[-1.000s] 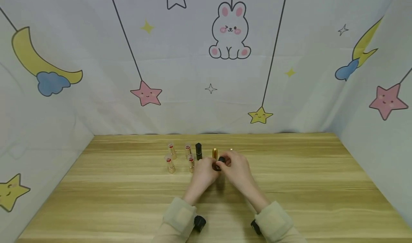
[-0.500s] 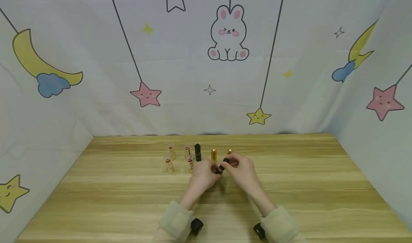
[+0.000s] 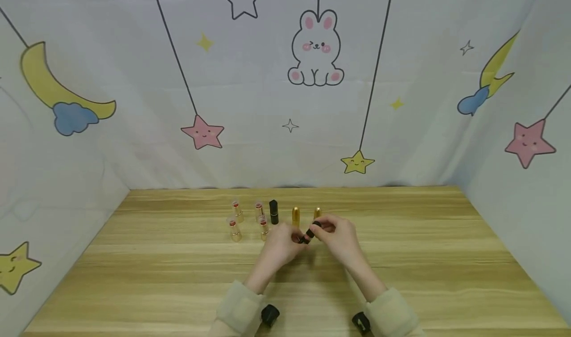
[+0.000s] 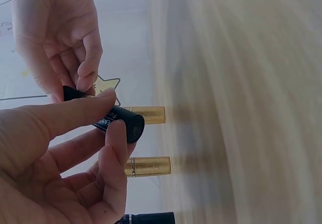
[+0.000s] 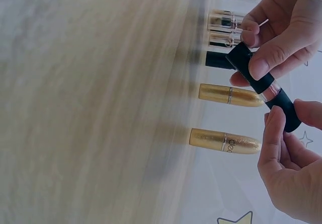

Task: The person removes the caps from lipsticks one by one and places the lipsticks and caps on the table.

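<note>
A black lipstick (image 3: 311, 231) slants between both hands over the table. My left hand (image 3: 281, 244) grips its thicker lower part, thumb and fingers around the lettered black tube (image 4: 132, 126) in the left wrist view. With thumb and fingertips, my right hand (image 3: 340, 235) pinches the other black end (image 5: 285, 110). Between the two black parts shows a shiny pinkish section (image 5: 270, 91) in the right wrist view. Just beyond the hands stand two gold lipsticks, one (image 3: 296, 217) behind the left fingers and one (image 3: 317, 213) partly hidden by the right hand.
Another black lipstick (image 3: 274, 212) stands upright left of the gold ones. Further left are several clear-capped lipsticks with gold bases, one (image 3: 235, 230) at the front left. A white printed cloth (image 3: 250, 168) rises behind the wooden table (image 3: 156, 257).
The right hand has drawn right and slightly toward the body, the left hand slightly back. The lipstick now lies more slanted, with its pinkish section showing, and the right gold lipstick is less covered.
</note>
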The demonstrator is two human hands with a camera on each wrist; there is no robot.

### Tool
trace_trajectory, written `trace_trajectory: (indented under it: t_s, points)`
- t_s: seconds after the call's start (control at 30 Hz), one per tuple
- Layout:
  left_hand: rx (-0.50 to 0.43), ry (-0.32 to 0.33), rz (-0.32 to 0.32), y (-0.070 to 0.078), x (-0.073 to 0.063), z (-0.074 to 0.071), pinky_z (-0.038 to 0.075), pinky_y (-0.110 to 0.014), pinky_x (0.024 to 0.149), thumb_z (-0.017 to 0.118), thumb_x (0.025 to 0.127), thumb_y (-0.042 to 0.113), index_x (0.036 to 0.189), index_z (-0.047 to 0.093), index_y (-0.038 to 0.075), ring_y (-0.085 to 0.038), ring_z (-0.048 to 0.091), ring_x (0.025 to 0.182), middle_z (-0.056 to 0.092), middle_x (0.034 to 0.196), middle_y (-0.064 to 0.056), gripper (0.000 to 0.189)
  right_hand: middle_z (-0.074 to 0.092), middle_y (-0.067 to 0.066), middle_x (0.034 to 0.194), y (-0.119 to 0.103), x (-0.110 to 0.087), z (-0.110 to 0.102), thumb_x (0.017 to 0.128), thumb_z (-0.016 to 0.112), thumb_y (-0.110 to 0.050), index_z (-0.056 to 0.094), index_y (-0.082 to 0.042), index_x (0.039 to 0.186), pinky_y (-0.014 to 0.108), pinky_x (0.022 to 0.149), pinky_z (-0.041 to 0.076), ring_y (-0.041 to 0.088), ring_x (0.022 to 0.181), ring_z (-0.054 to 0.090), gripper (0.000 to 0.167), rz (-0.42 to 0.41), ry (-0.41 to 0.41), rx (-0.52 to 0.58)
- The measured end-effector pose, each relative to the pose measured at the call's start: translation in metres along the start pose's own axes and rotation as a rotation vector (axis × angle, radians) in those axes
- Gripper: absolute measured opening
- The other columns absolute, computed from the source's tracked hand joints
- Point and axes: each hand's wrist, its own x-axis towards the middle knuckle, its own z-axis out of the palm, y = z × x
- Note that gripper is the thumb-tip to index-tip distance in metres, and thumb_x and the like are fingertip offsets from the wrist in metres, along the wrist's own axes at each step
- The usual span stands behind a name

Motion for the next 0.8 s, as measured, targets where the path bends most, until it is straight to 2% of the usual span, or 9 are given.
trace_trajectory:
  t_s: [0.2,0.33,0.67,0.8]
  points:
    - [0.009,-0.011,0.032,-0.0003,-0.0024,-0.0016,0.046,-0.027,0.063,0.08,0.077,0.017,0.084,0.077,0.007,-0.014,0.063,0.069,0.073,0.075,-0.004,0.013,0.07,0.01,0.087,-0.0018,-0.0015,0.0,0.086,0.07,-0.011,0.071,-0.002,0.1,0.024,0.062,0.051,0.014,0.073,0.065,0.017,0.009,0.001,0.008]
    - [0.015,-0.02,0.031,-0.0005,-0.0043,-0.0022,0.046,-0.028,0.063,0.08,0.076,0.016,0.084,0.077,0.007,-0.014,0.063,0.069,0.073,0.075,-0.004,0.013,0.07,0.009,0.087,-0.0035,-0.0027,0.0003,0.087,0.069,-0.012,0.071,-0.001,0.1,0.023,0.062,0.051,0.014,0.073,0.065,0.017,0.022,-0.005,0.019]
    - [0.01,-0.024,0.027,0.0003,-0.0064,-0.0031,0.038,-0.023,0.056,0.08,0.077,0.015,0.079,0.076,0.006,-0.009,0.051,0.061,0.068,0.07,-0.002,0.01,0.07,0.009,0.086,-0.0039,-0.005,-0.0022,0.086,0.07,-0.01,0.071,-0.001,0.098,0.023,0.062,0.051,0.013,0.072,0.065,0.015,0.017,0.008,0.031]
    - [0.025,-0.018,0.027,-0.0001,-0.0078,-0.0017,0.037,-0.024,0.059,0.08,0.076,0.017,0.078,0.075,0.008,-0.009,0.049,0.064,0.065,0.069,-0.001,0.011,0.07,0.009,0.087,-0.0032,-0.0052,-0.0034,0.086,0.07,-0.011,0.071,-0.001,0.099,0.023,0.063,0.052,0.013,0.074,0.064,0.017,0.033,0.011,0.028]
